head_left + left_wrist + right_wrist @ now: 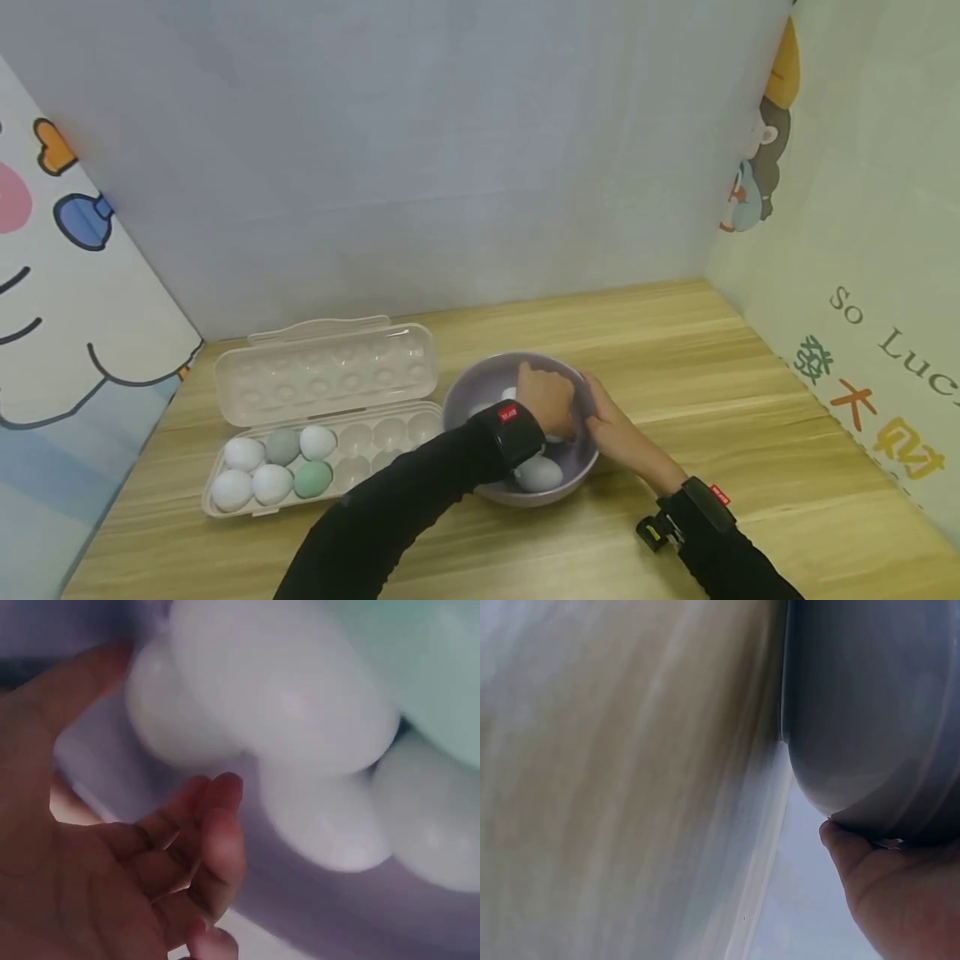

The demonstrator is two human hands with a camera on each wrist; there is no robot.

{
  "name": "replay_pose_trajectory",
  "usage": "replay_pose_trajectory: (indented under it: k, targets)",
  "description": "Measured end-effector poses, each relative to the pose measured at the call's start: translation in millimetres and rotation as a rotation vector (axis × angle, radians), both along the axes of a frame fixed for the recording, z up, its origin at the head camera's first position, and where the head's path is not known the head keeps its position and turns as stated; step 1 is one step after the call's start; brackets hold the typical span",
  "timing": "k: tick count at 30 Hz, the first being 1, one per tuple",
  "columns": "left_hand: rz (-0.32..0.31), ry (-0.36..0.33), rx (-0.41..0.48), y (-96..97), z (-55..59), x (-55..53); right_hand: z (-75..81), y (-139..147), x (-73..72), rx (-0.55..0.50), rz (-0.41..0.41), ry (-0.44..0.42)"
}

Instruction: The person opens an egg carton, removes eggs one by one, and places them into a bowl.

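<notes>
A knock from the reaching left hand [547, 403] could crack or roll the piled smooth white eggs [285, 682] inside the round purple bowl [480, 382], lower centre of the head view. Its fingers [224, 844] curve loosely, thumb apart, gripping none; the right hand [617, 432] touches the bowl's side, its grip unclear.

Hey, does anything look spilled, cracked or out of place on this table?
Nothing stands out: six eggs show in the carton, others lie in the bowl, and no cracks or spills are visible.
</notes>
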State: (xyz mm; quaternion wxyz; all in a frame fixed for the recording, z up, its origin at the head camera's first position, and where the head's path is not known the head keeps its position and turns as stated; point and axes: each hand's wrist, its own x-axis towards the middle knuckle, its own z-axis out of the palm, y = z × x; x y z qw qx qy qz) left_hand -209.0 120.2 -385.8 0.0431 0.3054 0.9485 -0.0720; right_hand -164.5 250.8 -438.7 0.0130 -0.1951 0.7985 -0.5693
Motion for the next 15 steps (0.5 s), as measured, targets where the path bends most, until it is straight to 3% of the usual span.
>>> replay_pose_trajectory:
  k: [4,7,10,15]
  targets:
    - [0.001,-0.083,0.107,-22.4,25.8,0.1,-1.3,-1.9,-1.7,0.002,0.011,0.006]
    - [0.006,-0.103,0.187,-52.8,48.7,0.1,-1.8,-2.3,-1.1,0.009,0.004,-0.001]
    - [0.055,-0.109,0.262,-94.9,66.8,2.9,-1.3,-2.6,-0.4,0.017,-0.016,-0.002]
    - [0.169,-0.062,0.299,-183.0,76.4,9.3,1.9,-2.1,2.1,0.041,-0.033,-0.004]
